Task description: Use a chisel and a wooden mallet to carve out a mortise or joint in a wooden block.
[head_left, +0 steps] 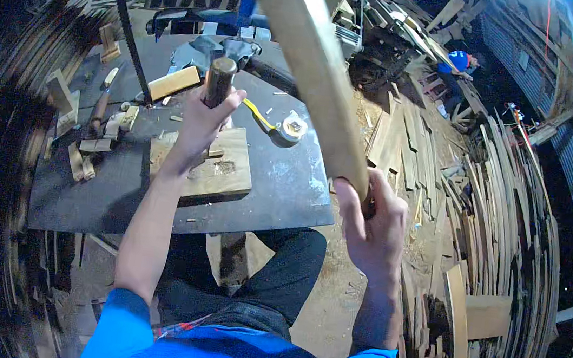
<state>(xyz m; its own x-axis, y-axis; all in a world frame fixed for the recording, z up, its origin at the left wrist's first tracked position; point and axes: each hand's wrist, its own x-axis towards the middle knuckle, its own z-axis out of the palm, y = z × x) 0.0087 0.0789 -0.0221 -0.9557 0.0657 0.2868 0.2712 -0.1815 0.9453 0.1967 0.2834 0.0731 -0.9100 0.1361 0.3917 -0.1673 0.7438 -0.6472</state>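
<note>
My left hand (200,127) is closed around an upright chisel (220,81), whose round dark handle end sticks up above my fist. Its lower end meets a flat wooden board (237,146) on the dark table (270,202), beside a roughly cut recess with chips in it. My right hand (374,224) grips the near end of a thick wooden club (313,69). The club is raised over the table's right side and slants away to the upper left, passing out of the picture at the top. Its far end cannot be seen.
A tape measure (294,127) with yellow tape drawn out lies right of the board. A wood block (174,83), several offcuts and a slim wooden-handled tool (102,105) lie to the left. Stacked planks (497,224) fill the right side. A person in blue (458,61) bends far right.
</note>
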